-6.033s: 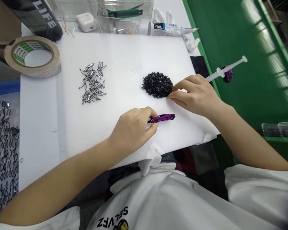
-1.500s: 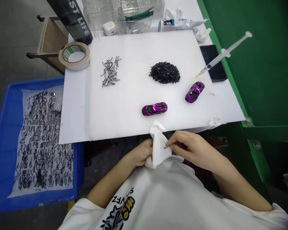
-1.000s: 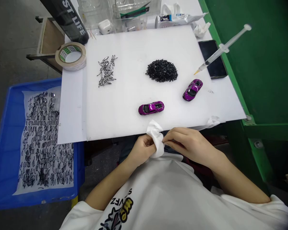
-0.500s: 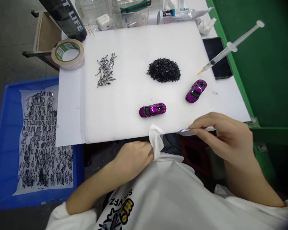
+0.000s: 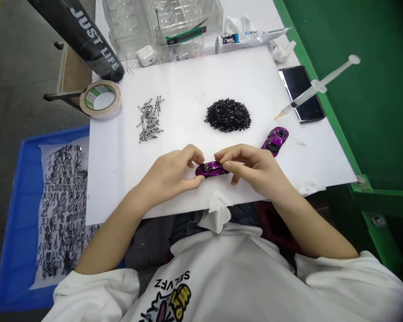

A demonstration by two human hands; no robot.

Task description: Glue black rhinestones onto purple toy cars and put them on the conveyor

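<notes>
Glossy purple miniature car (image 5: 210, 169) between the two hands, on a flat white board (image 5: 177, 89).
The left hand (image 5: 173, 172) grasps one end of the car between thumb and fingertips; the right hand (image 5: 260, 167) has its thumb and fingers bent together at the other end, and whether they pinch anything cannot be told. Just beyond the right hand, partly covered by it, stands a second purple car (image 5: 276, 139); farther out, a clear plastic syringe with an amber tip (image 5: 305, 96) lies across a black smartphone (image 5: 302, 85). Beyond and between the hands is a heap of small black glossy pieces (image 5: 228, 115); beyond the left hand, scattered thin black-outlined slivers (image 5: 150, 120). A crumpled white tissue (image 5: 218, 212) is bodyward of both hands.
</notes>
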